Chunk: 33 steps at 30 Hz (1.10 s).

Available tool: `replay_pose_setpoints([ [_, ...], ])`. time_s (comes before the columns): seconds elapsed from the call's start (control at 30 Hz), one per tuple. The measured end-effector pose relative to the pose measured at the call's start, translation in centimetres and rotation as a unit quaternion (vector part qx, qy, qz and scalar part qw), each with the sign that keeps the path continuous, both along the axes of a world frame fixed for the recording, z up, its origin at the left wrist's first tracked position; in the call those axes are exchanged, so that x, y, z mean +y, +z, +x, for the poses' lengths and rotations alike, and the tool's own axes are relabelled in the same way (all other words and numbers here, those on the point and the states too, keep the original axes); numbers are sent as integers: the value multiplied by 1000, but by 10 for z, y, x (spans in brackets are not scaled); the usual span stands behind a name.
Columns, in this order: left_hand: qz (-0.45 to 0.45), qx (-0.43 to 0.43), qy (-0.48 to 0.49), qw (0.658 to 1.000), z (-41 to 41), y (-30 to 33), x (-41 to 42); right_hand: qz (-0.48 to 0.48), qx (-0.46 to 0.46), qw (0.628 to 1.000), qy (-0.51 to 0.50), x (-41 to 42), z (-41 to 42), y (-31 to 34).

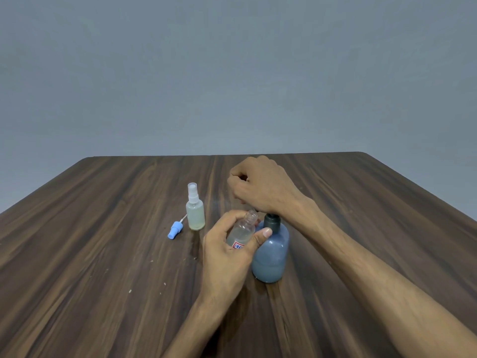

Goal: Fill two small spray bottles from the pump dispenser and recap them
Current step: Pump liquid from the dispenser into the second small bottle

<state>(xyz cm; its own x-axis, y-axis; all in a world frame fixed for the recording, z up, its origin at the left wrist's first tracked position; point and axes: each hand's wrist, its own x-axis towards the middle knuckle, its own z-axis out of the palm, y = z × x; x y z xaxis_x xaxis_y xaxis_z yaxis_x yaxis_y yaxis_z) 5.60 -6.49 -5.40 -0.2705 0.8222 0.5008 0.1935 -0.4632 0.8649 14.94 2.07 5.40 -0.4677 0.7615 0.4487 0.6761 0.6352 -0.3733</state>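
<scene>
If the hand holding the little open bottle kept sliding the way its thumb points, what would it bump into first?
Probably the blue pump dispenser: the left hand has its thumb almost against it, though how close they are is hard to judge.

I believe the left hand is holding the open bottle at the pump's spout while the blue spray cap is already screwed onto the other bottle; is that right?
Not quite. The head view shows the blue cap lying loose on the table, beside the other bottle, which wears a white spray cap. The rest holds: the left hand holds the open bottle at the pump's spout.
</scene>
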Motion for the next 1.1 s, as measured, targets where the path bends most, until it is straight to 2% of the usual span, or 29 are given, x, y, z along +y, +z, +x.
replay_pose_setpoints([
  [0.23,-1,-6,0,1000,0,0,0,32,3,999,-2,0,-1,4],
  [0.4,-6,-5,-3,1000,0,0,1,11,-3,1000,-6,0,-1,-1],
  [0.57,-13,-5,2,1000,0,-1,-1,44,10,999,-12,0,1,3],
  [0.73,-11,0,-2,1000,0,-1,2,8,4,1000,-5,2,-1,-1],
  [0.93,-7,0,1,1000,0,0,-1,38,11,999,-11,0,0,4],
  [1.1,-7,9,5,1000,0,1,-1,5,14,1000,-8,1,-1,-1],
])
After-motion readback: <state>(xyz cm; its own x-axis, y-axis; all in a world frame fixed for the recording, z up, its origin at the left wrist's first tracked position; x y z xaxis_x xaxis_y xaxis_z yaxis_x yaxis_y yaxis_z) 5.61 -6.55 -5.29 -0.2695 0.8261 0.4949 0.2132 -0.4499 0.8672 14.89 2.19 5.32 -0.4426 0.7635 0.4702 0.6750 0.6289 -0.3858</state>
